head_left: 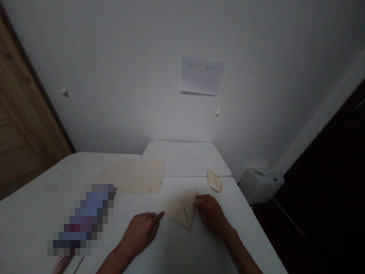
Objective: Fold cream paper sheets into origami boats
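Note:
A thin beige sheet of paper [178, 214], partly folded, lies on the white table between my hands. Its pointed end faces me, and a crease runs from its middle to that point. My left hand [145, 229] grips the left corner with thumb and index finger, its other fingers curled under. At the opposite side, the fingertips of my right hand [210, 214] are closed on the right edge. Beyond my right hand rests a small folded beige paper piece [214, 181]. Flat beige sheets [137, 176] lie to the left, past my left hand.
The white table [186, 158] meets a wall bearing a printed chart [202, 75]. A blurred blue object [88, 213] lies at the left. On the floor at right stands a white plastic container [261, 184]. A wooden panel [25, 91] borders the left side.

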A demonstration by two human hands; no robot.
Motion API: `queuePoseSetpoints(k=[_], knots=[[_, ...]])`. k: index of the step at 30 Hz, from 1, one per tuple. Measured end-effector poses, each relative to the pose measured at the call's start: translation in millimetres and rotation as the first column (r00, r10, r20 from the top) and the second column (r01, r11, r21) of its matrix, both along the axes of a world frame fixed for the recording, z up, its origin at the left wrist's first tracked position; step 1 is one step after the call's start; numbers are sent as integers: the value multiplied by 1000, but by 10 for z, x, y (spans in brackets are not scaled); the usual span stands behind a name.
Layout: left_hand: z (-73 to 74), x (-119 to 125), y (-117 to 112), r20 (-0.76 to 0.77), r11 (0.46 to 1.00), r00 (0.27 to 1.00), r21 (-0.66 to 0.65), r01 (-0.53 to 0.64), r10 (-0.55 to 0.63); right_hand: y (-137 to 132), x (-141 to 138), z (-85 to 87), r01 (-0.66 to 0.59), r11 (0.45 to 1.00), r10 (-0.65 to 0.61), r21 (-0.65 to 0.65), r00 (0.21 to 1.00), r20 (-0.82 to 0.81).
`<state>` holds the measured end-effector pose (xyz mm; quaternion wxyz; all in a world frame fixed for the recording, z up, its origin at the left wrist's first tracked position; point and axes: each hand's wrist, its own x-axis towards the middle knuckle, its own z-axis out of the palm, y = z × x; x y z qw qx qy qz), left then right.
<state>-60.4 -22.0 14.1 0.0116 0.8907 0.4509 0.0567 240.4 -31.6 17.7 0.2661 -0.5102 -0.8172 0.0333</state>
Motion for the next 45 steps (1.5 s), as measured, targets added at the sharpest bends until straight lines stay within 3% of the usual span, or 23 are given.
queuePoseSetpoints(k=[4, 6, 10, 13, 16, 20, 26, 33, 45], knots=[[36, 110, -46, 110, 994, 994, 113, -11, -2, -2, -27, -30, -1, 999, 5, -49, 996, 90], [46, 259, -101, 180, 989, 981, 138, 47, -72, -21, -70, -21, 5, 998, 0, -56, 995, 96], [35, 580, -136, 282, 991, 955, 123, 55, -88, -52, -112, 2, -5, 998, 9, -65, 998, 65], [32, 717, -89, 267, 995, 960, 78, 63, -82, -30, -84, -46, 6, 999, -6, -53, 1000, -13], [40, 762, -45, 230, 997, 971, 48, 54, -63, 49, -34, -147, 71, 997, -72, -17, 989, -129], [45, 770, -38, 222, 998, 974, 55, 42, -54, 198, 2, -245, 140, 988, -149, -61, 971, -186], [64, 748, -60, 222, 998, 974, 56, 33, -45, 348, -29, -134, 177, 969, -210, -172, 959, -193], [49, 741, -50, 253, 997, 966, 67, 31, -47, 404, -31, 7, 35, 957, -147, -287, 914, -377], [46, 1012, 77, 202, 974, 958, 139, 179, -205, 417, 18, -174, -72, 926, -185, -370, 770, -611]])
